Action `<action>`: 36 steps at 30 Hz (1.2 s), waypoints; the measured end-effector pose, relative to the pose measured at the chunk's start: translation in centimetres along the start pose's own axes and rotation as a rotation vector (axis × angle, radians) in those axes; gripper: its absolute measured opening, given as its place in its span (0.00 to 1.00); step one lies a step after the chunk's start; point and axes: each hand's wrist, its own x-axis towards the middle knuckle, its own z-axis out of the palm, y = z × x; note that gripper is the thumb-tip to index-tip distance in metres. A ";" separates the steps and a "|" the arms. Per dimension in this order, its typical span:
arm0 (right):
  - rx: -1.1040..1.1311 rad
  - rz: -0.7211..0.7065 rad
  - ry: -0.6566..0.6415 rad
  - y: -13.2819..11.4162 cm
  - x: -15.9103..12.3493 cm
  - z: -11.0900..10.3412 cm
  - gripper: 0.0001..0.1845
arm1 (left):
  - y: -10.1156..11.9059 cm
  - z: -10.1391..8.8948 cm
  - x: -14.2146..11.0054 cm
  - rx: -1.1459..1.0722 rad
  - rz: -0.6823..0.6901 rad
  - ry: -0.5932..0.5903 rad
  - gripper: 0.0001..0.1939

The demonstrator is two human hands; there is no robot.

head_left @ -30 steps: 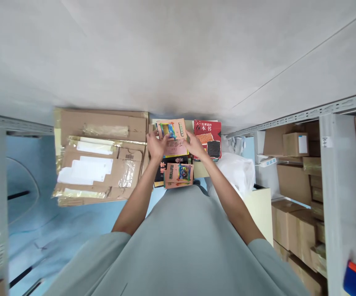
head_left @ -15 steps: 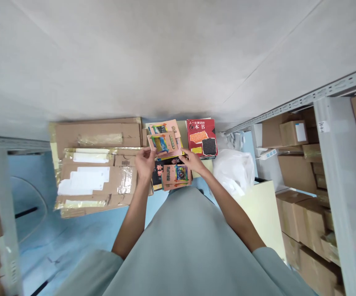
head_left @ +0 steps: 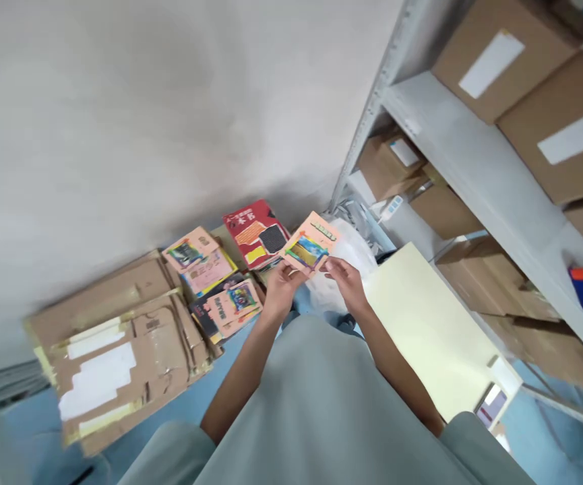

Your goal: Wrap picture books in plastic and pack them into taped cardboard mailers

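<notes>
Both my hands hold a thin pink booklet [head_left: 311, 244] with a bright picture on its cover. My left hand [head_left: 279, 286] pinches its lower left edge and my right hand [head_left: 346, 281] pinches its lower right corner. The booklet is lifted above a white plastic bag [head_left: 356, 259]. To the left on the floor lie more pink booklets [head_left: 203, 264] [head_left: 234, 303] and a red book [head_left: 255, 230] with white characters.
Flattened taped cardboard [head_left: 119, 350] lies at the left on the blue floor. A pale yellow board [head_left: 425, 323] lies at the right, with a small device [head_left: 491, 404] at its end. Metal shelving [head_left: 473, 162] with cardboard boxes stands at the right. A grey wall is ahead.
The view has swung to the right. Both hands lifted one pink booklet off the pile and carried it right, over the white bag.
</notes>
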 end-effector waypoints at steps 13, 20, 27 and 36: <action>0.144 -0.130 0.664 4.0 -15.2 -29.8 0.17 | -13.2 27.8 -8.9 0.304 -0.185 -0.528 0.33; 0.224 -0.080 0.802 7.9 -22.3 -36.4 0.18 | -17.2 33.4 -11.3 0.471 -0.203 -0.579 0.34; 0.247 -0.110 0.819 9.4 -24.3 -38.0 0.19 | -17.4 35.1 -12.6 0.558 -0.218 -0.627 0.33; -0.016 -0.136 0.966 8.1 -23.6 -37.3 0.23 | -18.2 34.6 -12.5 0.591 -0.101 -0.534 0.31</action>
